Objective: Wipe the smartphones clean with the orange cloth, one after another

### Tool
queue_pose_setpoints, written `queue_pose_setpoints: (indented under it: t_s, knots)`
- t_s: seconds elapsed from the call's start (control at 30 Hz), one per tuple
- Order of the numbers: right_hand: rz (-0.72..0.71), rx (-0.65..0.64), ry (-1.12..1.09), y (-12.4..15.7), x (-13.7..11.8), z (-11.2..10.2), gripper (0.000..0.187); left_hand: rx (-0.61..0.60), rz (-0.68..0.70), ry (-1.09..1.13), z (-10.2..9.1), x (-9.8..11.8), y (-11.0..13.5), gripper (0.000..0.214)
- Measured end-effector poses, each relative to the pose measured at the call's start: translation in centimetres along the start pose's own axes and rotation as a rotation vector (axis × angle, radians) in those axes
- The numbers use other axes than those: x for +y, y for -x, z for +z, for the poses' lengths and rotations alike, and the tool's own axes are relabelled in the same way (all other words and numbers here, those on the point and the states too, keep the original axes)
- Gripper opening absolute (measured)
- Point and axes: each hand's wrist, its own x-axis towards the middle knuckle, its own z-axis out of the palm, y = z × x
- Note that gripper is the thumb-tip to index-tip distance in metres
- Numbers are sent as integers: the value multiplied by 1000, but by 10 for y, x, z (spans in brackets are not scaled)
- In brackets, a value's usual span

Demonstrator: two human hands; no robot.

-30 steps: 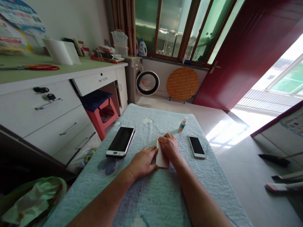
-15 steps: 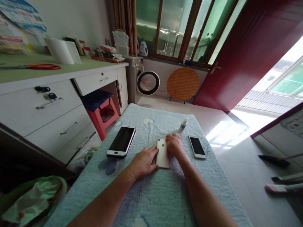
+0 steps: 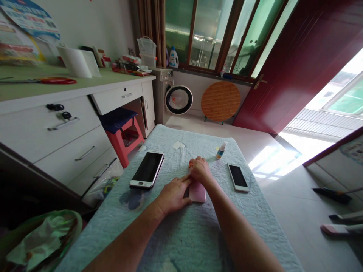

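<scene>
On the desk (image 3: 181,234), the pink phone (image 3: 198,192) is steadied by spread fingers of the left hand (image 3: 175,195), while an orange item (image 3: 191,165) is grasped in the right hand (image 3: 200,170); wiping is seemingly being done, and even pressure is needed next

Room rightward from right hand (image 3: 199,169) until small phone (image 3: 238,177) blocks
</scene>
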Motion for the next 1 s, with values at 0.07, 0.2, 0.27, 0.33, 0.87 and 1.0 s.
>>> queue_pose_setpoints:
  t_s: [0.07,0.2,0.27,0.33,0.87,1.0]
  knots:
    - [-8,2,8,1,-3,0,28,11,11,-2,1,-1,0,75]
    - [-5,13,22,3,-1,0,28,13,22,6,0,0,0,70]
    - [6,19,27,4,3,0,27,5,10,4,-1,2,0,67]
    - [23,25,30,5,8,-1,27,-4,-11,-4,-3,5,1,64]
    - [132,48,52,23,30,-8,30,14,-32,-34,-1,10,2,62]
    - [144,46,55,26,32,-9,30,13,-43,-36,-2,10,2,64]
